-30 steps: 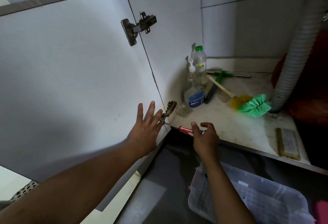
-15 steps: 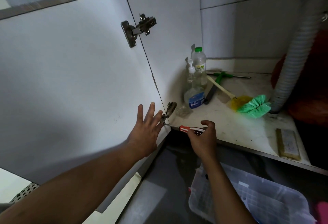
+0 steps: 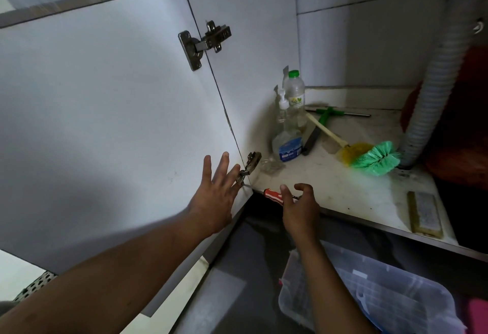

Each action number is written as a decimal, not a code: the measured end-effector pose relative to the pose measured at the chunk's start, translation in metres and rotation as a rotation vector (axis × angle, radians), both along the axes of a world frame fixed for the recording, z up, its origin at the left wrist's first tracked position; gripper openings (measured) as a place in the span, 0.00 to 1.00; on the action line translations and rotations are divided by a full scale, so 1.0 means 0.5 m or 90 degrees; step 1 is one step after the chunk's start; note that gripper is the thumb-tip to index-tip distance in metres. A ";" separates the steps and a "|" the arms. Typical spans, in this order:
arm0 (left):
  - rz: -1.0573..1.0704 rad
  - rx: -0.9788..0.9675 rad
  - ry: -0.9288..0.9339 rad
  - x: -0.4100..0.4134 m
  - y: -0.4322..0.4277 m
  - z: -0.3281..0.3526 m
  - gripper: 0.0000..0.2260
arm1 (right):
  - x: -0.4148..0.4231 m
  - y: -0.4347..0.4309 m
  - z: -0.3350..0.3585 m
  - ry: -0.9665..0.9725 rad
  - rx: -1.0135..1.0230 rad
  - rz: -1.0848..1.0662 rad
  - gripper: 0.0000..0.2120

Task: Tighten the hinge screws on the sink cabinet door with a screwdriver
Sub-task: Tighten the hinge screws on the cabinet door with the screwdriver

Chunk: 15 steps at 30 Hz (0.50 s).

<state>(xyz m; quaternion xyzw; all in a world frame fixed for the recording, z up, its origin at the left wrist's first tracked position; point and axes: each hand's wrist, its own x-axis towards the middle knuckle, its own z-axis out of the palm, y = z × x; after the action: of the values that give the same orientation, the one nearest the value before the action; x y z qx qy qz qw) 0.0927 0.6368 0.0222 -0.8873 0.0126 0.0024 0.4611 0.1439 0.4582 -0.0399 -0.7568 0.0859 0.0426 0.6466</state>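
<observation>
The white cabinet door (image 3: pixel 111 122) stands swung open on the left. It carries an upper metal hinge (image 3: pixel 204 43) and a lower metal hinge (image 3: pixel 249 167). My left hand (image 3: pixel 214 196) lies flat on the door's inner face, fingers spread, fingertips against the lower hinge. My right hand (image 3: pixel 301 209) holds the screwdriver (image 3: pixel 273 195) by its red handle at the cabinet floor's front edge. The thin shaft points left, its tip at the lower hinge beside my left fingertips. My palm hides the back of the handle.
On the cabinet floor (image 3: pixel 343 191) stand a spray bottle (image 3: pixel 287 143) and a green-capped bottle (image 3: pixel 295 90). A green and yellow brush (image 3: pixel 369 158), a squeegee (image 3: pixel 330 114) and a sponge block (image 3: pixel 423 213) lie there. A corrugated drain hose (image 3: pixel 433 95) hangs at the right. A clear plastic bin (image 3: pixel 383 296) sits below.
My right hand has shifted its fingers around the screwdriver handle, thumb and forefinger now raised over it. The left hand stays flat on the door by the lower hinge.
</observation>
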 end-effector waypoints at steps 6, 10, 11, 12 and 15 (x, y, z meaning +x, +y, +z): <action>-0.002 0.002 -0.001 0.000 0.005 -0.004 0.44 | 0.008 -0.015 -0.005 -0.014 0.070 0.057 0.29; -0.003 0.002 -0.002 0.002 0.005 -0.002 0.44 | -0.004 0.003 -0.001 -0.029 0.006 -0.022 0.20; -0.003 0.002 -0.002 0.002 0.004 -0.002 0.44 | -0.007 0.007 -0.003 -0.035 0.006 -0.020 0.20; -0.003 0.002 -0.002 0.002 0.003 -0.003 0.44 | -0.006 0.006 -0.006 -0.039 0.020 -0.011 0.20; -0.004 0.003 -0.001 0.002 0.002 -0.005 0.44 | 0.003 -0.010 -0.011 -0.032 0.074 0.026 0.27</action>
<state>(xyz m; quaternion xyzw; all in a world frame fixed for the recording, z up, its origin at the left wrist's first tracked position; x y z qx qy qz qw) 0.0937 0.6380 0.0198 -0.8862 0.0151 0.0005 0.4630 0.1454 0.4533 -0.0454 -0.7203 0.0520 0.0417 0.6904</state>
